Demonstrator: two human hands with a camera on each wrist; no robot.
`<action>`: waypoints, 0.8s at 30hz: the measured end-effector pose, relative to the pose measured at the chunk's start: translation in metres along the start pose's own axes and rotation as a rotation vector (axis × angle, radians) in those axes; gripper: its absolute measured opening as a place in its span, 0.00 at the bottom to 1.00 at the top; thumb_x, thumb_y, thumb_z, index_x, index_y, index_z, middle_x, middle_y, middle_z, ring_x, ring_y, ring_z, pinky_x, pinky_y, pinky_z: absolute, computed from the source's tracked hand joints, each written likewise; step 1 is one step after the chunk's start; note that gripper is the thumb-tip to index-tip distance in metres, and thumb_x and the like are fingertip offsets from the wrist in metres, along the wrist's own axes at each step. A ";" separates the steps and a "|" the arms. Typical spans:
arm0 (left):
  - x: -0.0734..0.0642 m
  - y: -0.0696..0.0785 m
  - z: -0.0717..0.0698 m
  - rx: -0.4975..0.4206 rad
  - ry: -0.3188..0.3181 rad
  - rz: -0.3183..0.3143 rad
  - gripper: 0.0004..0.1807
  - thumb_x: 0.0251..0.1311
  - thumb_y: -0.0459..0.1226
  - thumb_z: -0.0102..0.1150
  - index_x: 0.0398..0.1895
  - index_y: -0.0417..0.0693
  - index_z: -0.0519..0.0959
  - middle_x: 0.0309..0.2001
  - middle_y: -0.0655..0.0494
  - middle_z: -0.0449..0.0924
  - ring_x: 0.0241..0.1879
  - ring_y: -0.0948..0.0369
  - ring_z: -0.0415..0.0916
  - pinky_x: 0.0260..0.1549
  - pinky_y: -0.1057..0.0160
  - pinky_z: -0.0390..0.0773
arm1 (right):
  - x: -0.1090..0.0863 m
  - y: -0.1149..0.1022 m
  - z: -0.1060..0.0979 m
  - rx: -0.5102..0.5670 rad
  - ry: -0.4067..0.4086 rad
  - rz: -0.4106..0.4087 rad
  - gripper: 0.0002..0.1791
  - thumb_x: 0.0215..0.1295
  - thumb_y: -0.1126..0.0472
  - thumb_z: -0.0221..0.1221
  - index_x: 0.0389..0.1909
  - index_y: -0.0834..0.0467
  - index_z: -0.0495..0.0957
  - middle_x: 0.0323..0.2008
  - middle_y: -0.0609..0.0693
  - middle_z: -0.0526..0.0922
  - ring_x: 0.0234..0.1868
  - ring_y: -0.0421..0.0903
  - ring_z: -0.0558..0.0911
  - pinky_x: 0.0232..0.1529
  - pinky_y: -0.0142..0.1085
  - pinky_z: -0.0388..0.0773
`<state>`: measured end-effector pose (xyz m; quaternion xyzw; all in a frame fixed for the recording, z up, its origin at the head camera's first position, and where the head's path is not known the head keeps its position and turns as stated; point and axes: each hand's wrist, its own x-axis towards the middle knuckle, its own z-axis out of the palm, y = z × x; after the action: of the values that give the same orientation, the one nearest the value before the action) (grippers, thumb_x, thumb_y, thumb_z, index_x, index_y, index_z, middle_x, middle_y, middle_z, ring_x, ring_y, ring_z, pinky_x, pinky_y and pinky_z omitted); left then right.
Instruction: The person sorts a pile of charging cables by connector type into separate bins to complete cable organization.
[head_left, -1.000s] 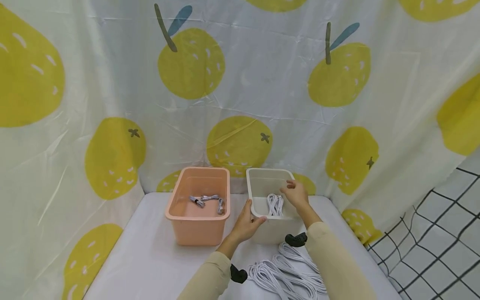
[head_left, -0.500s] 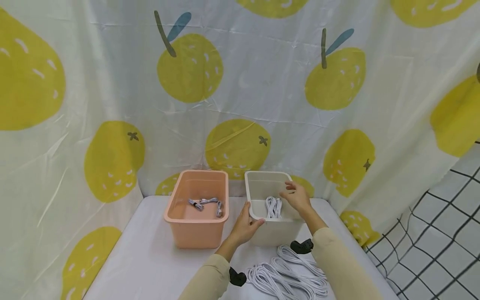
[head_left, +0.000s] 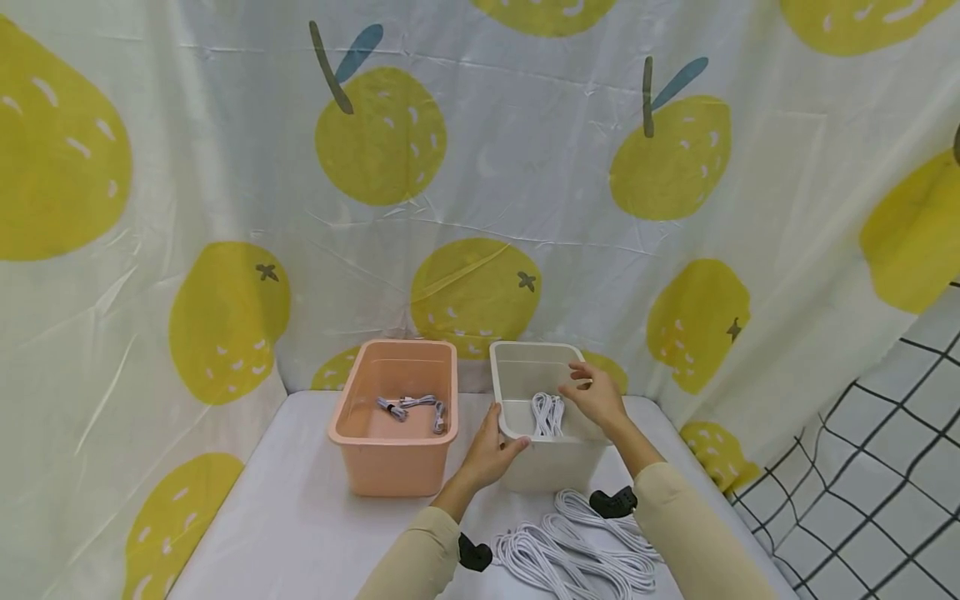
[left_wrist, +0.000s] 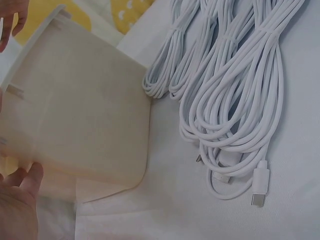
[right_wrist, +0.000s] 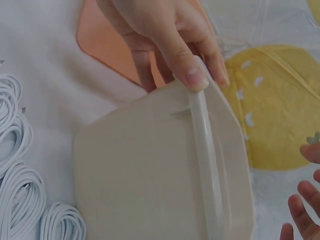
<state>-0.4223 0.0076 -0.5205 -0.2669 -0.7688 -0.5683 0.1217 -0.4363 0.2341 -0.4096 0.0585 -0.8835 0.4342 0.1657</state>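
An orange bin [head_left: 393,471] holds grey cables [head_left: 392,409]; the left hand [head_left: 489,457] grips the cream bin [head_left: 551,468], a white bundle [head_left: 548,412] inside; coiled cords [head_left: 577,560] lie before it on the worktop [head_left: 300,525]; the right hand [head_left: 600,400] hangs released by its right rim.

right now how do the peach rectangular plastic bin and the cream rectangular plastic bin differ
The peach rectangular plastic bin holds three small grey cable bundles; the cream rectangular plastic bin holds white coiled cable. The person's left hand grips the cream bin's edge, while no hand touches the peach bin. Both are open-topped and stand on the white table.
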 end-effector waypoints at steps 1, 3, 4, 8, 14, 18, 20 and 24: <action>0.000 0.000 0.000 0.003 0.002 -0.003 0.47 0.68 0.38 0.67 0.79 0.30 0.49 0.70 0.32 0.62 0.66 0.42 0.67 0.63 0.41 0.70 | -0.001 0.000 -0.001 0.003 0.002 -0.002 0.31 0.65 0.60 0.69 0.68 0.64 0.75 0.56 0.65 0.82 0.52 0.61 0.82 0.52 0.50 0.80; 0.000 0.000 0.001 0.016 0.003 -0.010 0.47 0.69 0.38 0.67 0.79 0.29 0.49 0.72 0.31 0.60 0.68 0.41 0.66 0.64 0.41 0.70 | -0.002 -0.001 -0.002 0.001 0.005 -0.013 0.31 0.65 0.60 0.69 0.67 0.64 0.75 0.55 0.64 0.82 0.51 0.60 0.83 0.50 0.49 0.80; 0.000 0.000 0.001 0.023 0.003 -0.014 0.47 0.69 0.39 0.67 0.79 0.29 0.49 0.73 0.31 0.59 0.68 0.41 0.66 0.64 0.42 0.70 | -0.003 -0.001 -0.003 0.008 0.007 -0.015 0.31 0.65 0.61 0.69 0.67 0.64 0.75 0.55 0.64 0.82 0.50 0.60 0.83 0.50 0.47 0.80; -0.001 0.000 0.001 0.018 -0.001 -0.017 0.47 0.69 0.39 0.66 0.79 0.30 0.49 0.72 0.31 0.60 0.68 0.41 0.66 0.63 0.42 0.71 | -0.005 -0.002 -0.008 0.015 0.010 -0.044 0.30 0.64 0.62 0.70 0.66 0.65 0.76 0.53 0.64 0.83 0.48 0.60 0.83 0.46 0.42 0.81; -0.002 0.000 0.002 -0.022 -0.001 -0.011 0.46 0.69 0.38 0.67 0.79 0.29 0.48 0.71 0.29 0.59 0.68 0.39 0.65 0.62 0.38 0.71 | -0.011 -0.003 -0.016 0.003 -0.008 -0.070 0.29 0.64 0.61 0.71 0.65 0.64 0.78 0.53 0.63 0.84 0.47 0.59 0.84 0.42 0.38 0.81; -0.002 -0.001 0.003 -0.030 -0.009 -0.016 0.46 0.69 0.38 0.66 0.79 0.30 0.48 0.69 0.30 0.62 0.67 0.40 0.67 0.60 0.39 0.74 | -0.016 -0.004 -0.023 -0.009 -0.025 -0.076 0.30 0.64 0.59 0.71 0.66 0.62 0.77 0.55 0.62 0.83 0.49 0.59 0.83 0.42 0.40 0.82; -0.002 -0.001 0.002 -0.012 -0.010 -0.017 0.46 0.70 0.38 0.66 0.79 0.31 0.48 0.69 0.31 0.62 0.67 0.41 0.68 0.60 0.41 0.75 | -0.019 -0.004 -0.026 -0.011 -0.026 -0.084 0.30 0.64 0.59 0.71 0.66 0.62 0.78 0.55 0.62 0.84 0.49 0.59 0.83 0.42 0.42 0.82; -0.002 -0.001 0.001 -0.004 -0.016 -0.011 0.46 0.70 0.37 0.66 0.79 0.32 0.48 0.68 0.32 0.63 0.66 0.41 0.69 0.59 0.43 0.76 | -0.025 0.000 -0.031 -0.028 -0.034 -0.113 0.29 0.65 0.58 0.71 0.65 0.62 0.78 0.54 0.62 0.84 0.48 0.58 0.84 0.41 0.40 0.82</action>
<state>-0.4210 0.0080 -0.5225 -0.2672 -0.7701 -0.5683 0.1118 -0.4054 0.2575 -0.4010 0.1131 -0.8875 0.4106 0.1757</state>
